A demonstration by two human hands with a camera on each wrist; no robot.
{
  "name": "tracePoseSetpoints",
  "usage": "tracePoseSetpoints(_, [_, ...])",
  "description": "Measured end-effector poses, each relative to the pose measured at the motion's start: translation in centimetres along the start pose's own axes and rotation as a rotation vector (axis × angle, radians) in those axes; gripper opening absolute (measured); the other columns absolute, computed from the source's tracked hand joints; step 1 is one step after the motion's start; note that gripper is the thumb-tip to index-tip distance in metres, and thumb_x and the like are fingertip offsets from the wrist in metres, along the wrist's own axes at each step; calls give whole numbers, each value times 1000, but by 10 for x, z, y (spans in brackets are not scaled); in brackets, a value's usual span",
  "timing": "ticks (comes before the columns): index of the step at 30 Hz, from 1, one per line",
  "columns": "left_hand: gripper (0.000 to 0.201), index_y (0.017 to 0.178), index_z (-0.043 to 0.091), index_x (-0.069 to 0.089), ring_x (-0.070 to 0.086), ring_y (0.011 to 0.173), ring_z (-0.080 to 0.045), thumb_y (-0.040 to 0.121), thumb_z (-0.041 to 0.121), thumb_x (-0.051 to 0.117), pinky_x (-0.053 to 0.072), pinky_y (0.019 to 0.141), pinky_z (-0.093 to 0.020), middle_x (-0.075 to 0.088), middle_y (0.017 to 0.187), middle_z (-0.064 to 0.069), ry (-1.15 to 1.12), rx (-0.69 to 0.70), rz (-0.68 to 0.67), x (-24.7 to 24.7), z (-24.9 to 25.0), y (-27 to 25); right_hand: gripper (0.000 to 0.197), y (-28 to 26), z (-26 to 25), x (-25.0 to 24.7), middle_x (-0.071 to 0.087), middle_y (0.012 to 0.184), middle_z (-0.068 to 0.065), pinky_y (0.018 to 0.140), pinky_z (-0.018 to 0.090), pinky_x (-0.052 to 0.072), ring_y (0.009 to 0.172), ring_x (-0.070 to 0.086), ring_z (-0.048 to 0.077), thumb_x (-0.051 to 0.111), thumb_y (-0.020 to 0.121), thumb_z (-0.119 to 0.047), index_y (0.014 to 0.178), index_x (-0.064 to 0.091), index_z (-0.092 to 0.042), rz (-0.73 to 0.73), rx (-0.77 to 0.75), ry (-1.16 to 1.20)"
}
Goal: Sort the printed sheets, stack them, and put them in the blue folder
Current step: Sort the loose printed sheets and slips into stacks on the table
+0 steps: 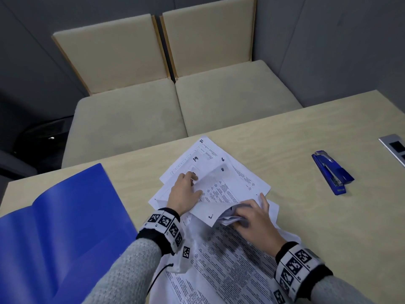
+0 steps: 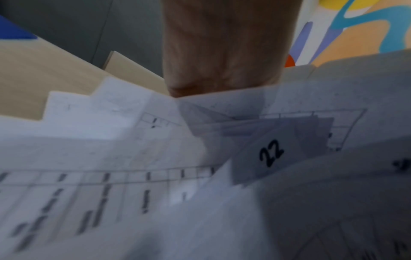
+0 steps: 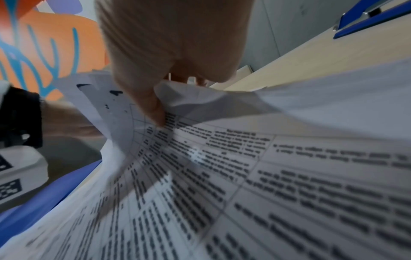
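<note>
A loose pile of printed sheets (image 1: 236, 178) with handwritten numbers lies spread in the middle of the wooden table (image 1: 306, 216). My left hand (image 1: 189, 187) rests on the pile's far part, fingers curled onto the paper and thumb against a lifted sheet marked 8. In the left wrist view the paper hides the fingers, and a sheet marked 22 (image 2: 271, 153) shows underneath. My right hand (image 1: 246, 212) pinches the bent, crumpled edges of several sheets; the thumb (image 3: 153, 109) presses them from below. The blue folder (image 1: 65, 227) lies open at the left.
A blue stapler (image 1: 332, 174) lies on the table to the right of the pile. A metal socket panel (image 1: 394, 148) is set into the table at the right edge. A beige sofa (image 1: 175, 106) stands beyond the table's far edge.
</note>
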State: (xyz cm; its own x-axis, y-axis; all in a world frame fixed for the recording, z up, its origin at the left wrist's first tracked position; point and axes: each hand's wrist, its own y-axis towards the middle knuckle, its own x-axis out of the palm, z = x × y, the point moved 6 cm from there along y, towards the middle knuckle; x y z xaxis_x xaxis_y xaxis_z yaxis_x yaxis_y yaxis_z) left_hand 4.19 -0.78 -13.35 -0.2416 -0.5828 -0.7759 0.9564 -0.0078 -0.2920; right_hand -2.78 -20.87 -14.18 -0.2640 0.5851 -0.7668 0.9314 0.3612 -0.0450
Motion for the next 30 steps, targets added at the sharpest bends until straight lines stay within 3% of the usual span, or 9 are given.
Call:
tracePoseSetpoints(4, [4, 83, 18, 63, 48, 78, -16, 83, 20, 66, 37, 60, -28, 55, 83, 4, 94, 252, 141, -3, 11, -20, 19, -12, 4, 1, 62, 87, -24, 116, 38, -9, 103, 42, -4, 47, 76, -34, 84, 64, -31, 77, 8, -39])
tracePoseSetpoints(7, [5, 80, 20, 68, 46, 79, -14, 83, 23, 70, 38, 60, -29, 59, 77, 6, 107, 350, 161, -1, 9, -32, 27, -15, 9, 4, 63, 83, -19, 116, 37, -8, 104, 42, 0, 40, 72, -37, 79, 64, -27, 115, 26, -97])
tracePoseSetpoints(13, [9, 83, 22, 70, 55, 81, -20, 88, 27, 64, 38, 60, -25, 62, 77, 5, 214, 468, 165, 1, 4, -41, 22, -16, 9, 5, 61, 77, -16, 115, 40, 0, 98, 42, 4, 44, 71, -31, 76, 64, -24, 133, 33, -72])
tracePoseSetpoints(16, [20, 88, 21, 68, 56, 91, -15, 90, 39, 59, 42, 72, -25, 65, 94, 6, 98, 408, 55, 0, 5, -41, 14, -17, 9, 4, 62, 78, -18, 114, 36, -14, 106, 44, 3, 53, 69, -23, 77, 63, -29, 134, 52, -93])
tracePoseSetpoints(19, [50, 91, 13, 65, 59, 85, -18, 94, 56, 40, 44, 78, -32, 66, 90, 2, -215, 150, 37, -10, 1, -40, 15, -17, 5, -1, 61, 79, -29, 111, 44, -18, 113, 39, 2, 55, 70, -29, 81, 64, -34, 162, 40, -116])
tracePoseSetpoints(22, [32, 105, 11, 51, 56, 72, -22, 96, 41, 46, 44, 73, -36, 59, 70, 3, -390, -102, 169, -15, -11, -33, 12, -16, 3, -1, 60, 75, -30, 111, 44, -20, 119, 38, 7, 59, 71, -27, 80, 64, -33, 149, 40, -93])
tracePoseSetpoints(25, [46, 132, 13, 36, 54, 68, -21, 93, 28, 55, 42, 67, -33, 55, 62, 2, -305, -176, 126, -11, -13, -26, 12, -17, 4, 1, 60, 73, -29, 111, 44, -20, 120, 42, 10, 62, 71, -23, 80, 64, -32, 124, 47, -92])
tracePoseSetpoints(27, [35, 124, 13, 53, 55, 68, -20, 91, 26, 55, 38, 61, -30, 56, 62, 2, -216, -150, 149, -11, -13, -24, 15, -17, 4, 1, 60, 73, -28, 111, 44, -20, 120, 42, 10, 65, 71, -20, 80, 64, -32, 124, 50, -82])
tracePoseSetpoints(30, [7, 89, 20, 66, 55, 66, -17, 85, 22, 61, 37, 60, -28, 59, 65, 2, -149, -71, 207, -13, -10, -31, 19, -17, 5, 0, 62, 75, -27, 111, 45, -19, 120, 36, 6, 63, 72, -20, 82, 64, -35, 125, 53, -82])
